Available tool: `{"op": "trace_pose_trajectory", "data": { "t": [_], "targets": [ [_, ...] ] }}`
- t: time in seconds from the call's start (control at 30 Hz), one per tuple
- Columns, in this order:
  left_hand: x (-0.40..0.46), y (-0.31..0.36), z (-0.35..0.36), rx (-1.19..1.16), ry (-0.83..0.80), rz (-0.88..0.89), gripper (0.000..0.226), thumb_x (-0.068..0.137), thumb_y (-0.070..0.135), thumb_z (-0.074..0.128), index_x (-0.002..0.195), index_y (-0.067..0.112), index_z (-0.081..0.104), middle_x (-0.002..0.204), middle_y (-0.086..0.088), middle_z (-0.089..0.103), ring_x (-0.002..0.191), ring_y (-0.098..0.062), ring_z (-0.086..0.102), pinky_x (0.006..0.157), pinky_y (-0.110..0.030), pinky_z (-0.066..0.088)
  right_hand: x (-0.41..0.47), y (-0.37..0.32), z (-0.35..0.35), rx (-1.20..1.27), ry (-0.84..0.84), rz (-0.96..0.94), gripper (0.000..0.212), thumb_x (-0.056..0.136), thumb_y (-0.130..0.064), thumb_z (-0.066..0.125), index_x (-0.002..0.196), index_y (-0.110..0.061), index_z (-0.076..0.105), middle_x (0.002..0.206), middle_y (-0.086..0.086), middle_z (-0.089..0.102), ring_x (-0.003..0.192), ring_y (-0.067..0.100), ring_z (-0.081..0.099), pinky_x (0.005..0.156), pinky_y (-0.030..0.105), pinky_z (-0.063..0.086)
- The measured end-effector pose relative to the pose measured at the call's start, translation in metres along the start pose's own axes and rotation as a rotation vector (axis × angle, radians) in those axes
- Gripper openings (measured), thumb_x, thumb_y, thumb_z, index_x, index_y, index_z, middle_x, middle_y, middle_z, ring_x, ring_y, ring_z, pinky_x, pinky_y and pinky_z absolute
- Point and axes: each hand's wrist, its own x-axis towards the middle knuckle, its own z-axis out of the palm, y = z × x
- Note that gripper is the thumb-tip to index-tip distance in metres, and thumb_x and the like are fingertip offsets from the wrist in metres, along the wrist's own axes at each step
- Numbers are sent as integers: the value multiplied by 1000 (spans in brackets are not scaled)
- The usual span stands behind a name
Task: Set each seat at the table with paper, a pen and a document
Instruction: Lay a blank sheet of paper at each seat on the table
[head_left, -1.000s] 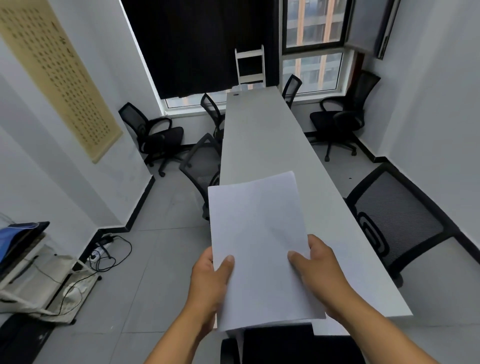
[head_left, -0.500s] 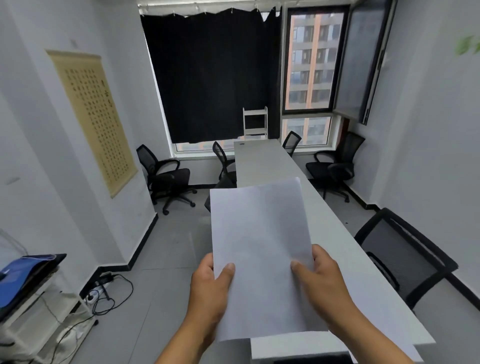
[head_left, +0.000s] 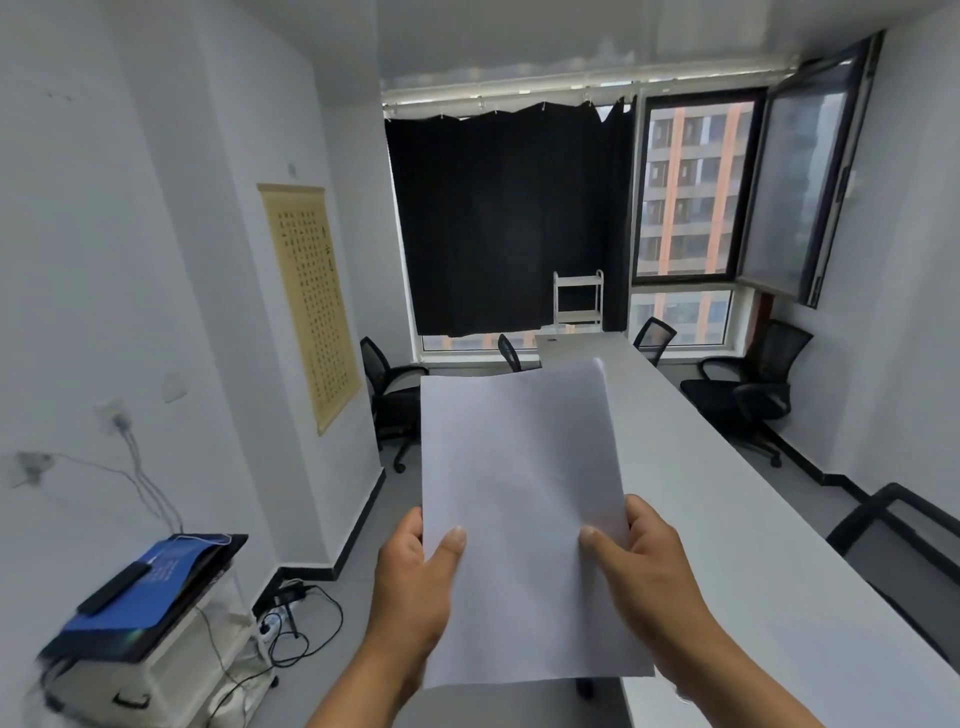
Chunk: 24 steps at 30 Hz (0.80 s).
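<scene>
I hold a blank white paper (head_left: 524, 519) upright in front of me with both hands. My left hand (head_left: 415, 582) pinches its lower left edge, thumb on the front. My right hand (head_left: 639, 566) pinches its lower right edge the same way. Whether it is one sheet or a thin stack I cannot tell. Behind the paper the long white table (head_left: 727, 519) runs toward the window, its top bare where visible. No pen or document shows.
Black mesh chairs stand around the table: one at the left wall (head_left: 389, 384), one at the right (head_left: 753, 384), one near right (head_left: 904, 566), two by the far end. A low stand with a blue folder (head_left: 140, 587) and floor cables (head_left: 291, 618) lie left.
My view has tilted up from the table toward the window and ceiling and shifted left of the table's end. Both hands keep the same grip on the paper.
</scene>
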Motion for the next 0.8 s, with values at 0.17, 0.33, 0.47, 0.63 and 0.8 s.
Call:
{"op": "trace_pose_trajectory", "data": {
  "t": [0.17,0.33,0.47,0.63,0.8],
  "targets": [
    [35,-3,-12,-8,27,-16,15,110,13,64,114,24,73,107,3,85,99,-25,82,94,-60,65,32,-1,25,-15,0,-47,22,99,-5,65,108,-23,73,102,-10,81,92,15,78,84,41,63],
    [87,-8,-6,13,14,-16,14,110,15,64,114,24,73,106,5,85,99,-23,82,94,-57,65,82,12,42,9,27,-28,21,99,-6,66,109,-22,73,103,-11,81,93,15,78,85,41,64],
    [143,-12,8,38,2,-13,14,111,17,63,115,27,72,105,10,84,96,-16,82,91,-52,67,137,26,54,38,40,-12,21,99,-7,66,111,-23,73,104,-11,81,92,13,79,82,38,63],
    [221,-18,34,46,-10,-22,13,110,19,64,116,27,72,106,12,84,95,-15,82,90,-50,68,213,37,61,70,53,20,22,100,-7,65,110,-24,73,103,-11,81,91,13,79,78,34,60],
    [287,-21,58,48,-47,-13,15,111,19,64,118,29,71,107,13,84,96,-13,82,86,-44,68,277,38,63,66,70,39,22,101,-6,64,110,-23,73,103,-12,81,92,14,79,83,40,63]
  ]
}}
